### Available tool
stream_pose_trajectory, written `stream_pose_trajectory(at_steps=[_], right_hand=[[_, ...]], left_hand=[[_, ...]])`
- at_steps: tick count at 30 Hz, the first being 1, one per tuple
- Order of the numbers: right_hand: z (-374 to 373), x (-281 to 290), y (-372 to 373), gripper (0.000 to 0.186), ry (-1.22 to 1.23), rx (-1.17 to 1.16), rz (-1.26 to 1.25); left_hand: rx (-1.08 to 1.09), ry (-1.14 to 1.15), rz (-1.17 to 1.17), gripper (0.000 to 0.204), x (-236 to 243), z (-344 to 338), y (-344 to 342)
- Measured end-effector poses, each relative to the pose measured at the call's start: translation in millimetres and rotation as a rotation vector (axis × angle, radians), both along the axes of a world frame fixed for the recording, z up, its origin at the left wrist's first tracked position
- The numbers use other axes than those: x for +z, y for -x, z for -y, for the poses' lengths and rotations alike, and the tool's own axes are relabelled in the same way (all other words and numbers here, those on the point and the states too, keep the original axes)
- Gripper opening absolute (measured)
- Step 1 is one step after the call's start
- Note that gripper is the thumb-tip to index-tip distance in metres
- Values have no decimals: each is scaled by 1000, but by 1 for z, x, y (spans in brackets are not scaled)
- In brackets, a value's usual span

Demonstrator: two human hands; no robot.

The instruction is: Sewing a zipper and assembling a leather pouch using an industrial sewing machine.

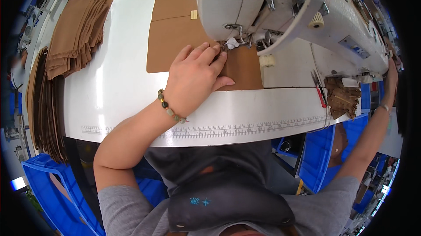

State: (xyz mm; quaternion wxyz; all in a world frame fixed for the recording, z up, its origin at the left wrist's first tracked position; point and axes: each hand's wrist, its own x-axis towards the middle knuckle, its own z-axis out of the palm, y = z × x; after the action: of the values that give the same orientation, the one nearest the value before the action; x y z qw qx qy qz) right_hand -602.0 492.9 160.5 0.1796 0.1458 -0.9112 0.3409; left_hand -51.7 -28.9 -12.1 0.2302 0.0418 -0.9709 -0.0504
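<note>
My left hand [197,73] lies on a brown fabric panel [169,43] under the head of a white sewing machine [232,3], fingers resting open beside the presser foot [245,41] and thumb out to the side. The panel has a small pale label [193,14]. My right hand [391,71] reaches to the machine's far right end, near the rim of the view; its fingers are too hidden to read.
Stacks of brown pieces [76,30] and darker panels [44,104] lie at left. Red-handled scissors [321,98] and brown scraps [342,98] sit at right. A printed ruler [219,130] runs along the table's front edge, with blue crates [318,157] below.
</note>
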Motion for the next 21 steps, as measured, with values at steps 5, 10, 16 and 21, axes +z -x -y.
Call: stream_pose_trajectory(at_steps=[5, 10, 16, 21], right_hand=[[-15, -140, -48, 57, 304, -131, -237], [-17, -79, -26, 58, 85, -103, -384], [-11, -57, 1, 52, 367, 63, -228], [-11, -134, -39, 51, 634, -23, -124]], left_hand=[[12, 5, 9, 57, -1, -1, -1], [10, 22, 3, 56, 1, -1, 0], [-4, 24, -32, 55, 4, 0, 2], [-3, 16, -27, 54, 3, 1, 3]])
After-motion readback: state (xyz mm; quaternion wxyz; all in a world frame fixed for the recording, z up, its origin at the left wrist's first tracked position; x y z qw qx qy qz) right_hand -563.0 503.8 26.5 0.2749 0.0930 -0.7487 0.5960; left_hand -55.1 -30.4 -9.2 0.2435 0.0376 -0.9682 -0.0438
